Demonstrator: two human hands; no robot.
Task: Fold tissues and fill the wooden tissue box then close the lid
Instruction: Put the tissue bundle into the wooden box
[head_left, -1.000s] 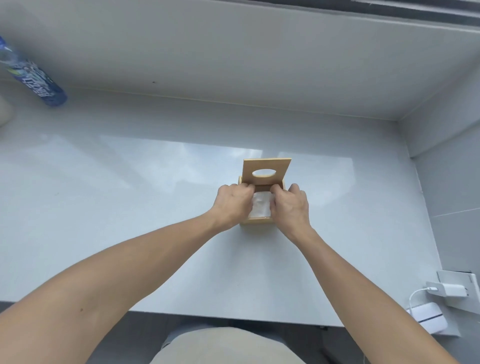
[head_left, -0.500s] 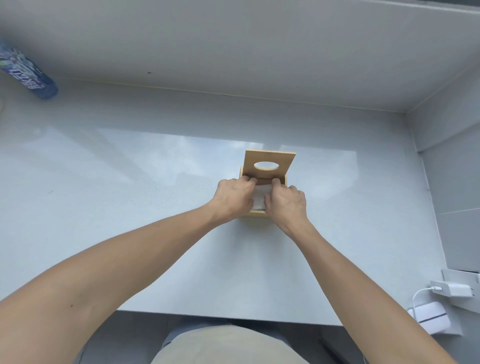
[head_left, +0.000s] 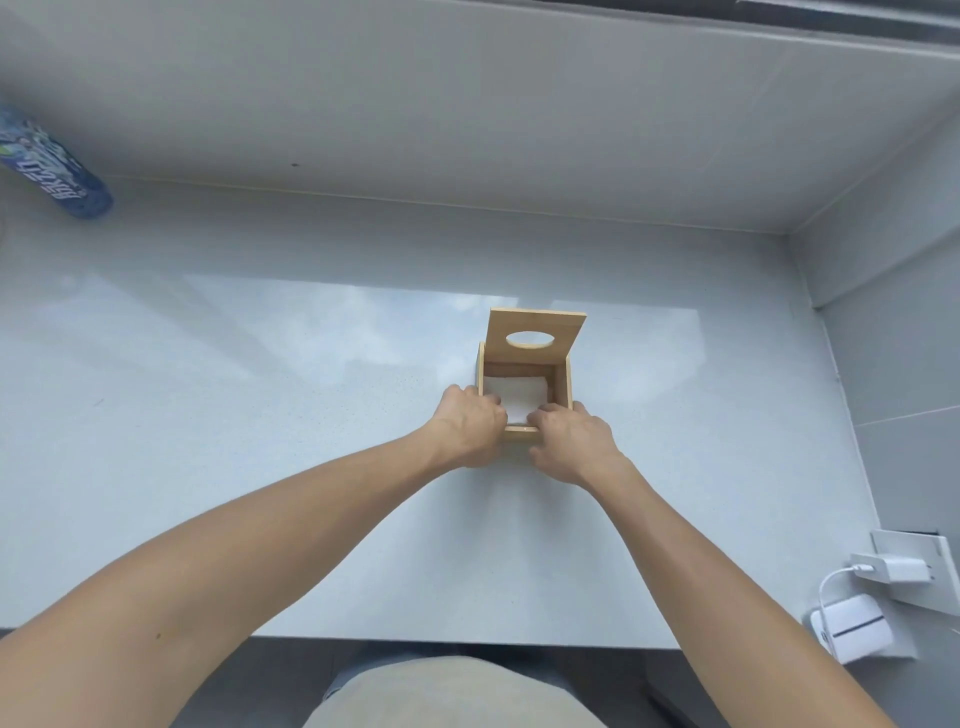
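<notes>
A small wooden tissue box stands on the white countertop, right of centre. Its lid, with an oval hole, stands raised at the far side. White folded tissue lies inside, low in the box. My left hand is at the near-left corner, its fingers curled over the near rim and touching the tissue. At the near-right corner my right hand has its fingers hooked over the same rim. The fingertips of both hands are hidden inside the box.
A blue-labelled bottle lies at the far left by the wall. At the right edge a white charger is plugged into a socket, above a white device. A wall bounds the counter on the right.
Both hands have drawn back from the middle of the box to its near rim, which uncovers the tissue inside. The lid stays raised.
</notes>
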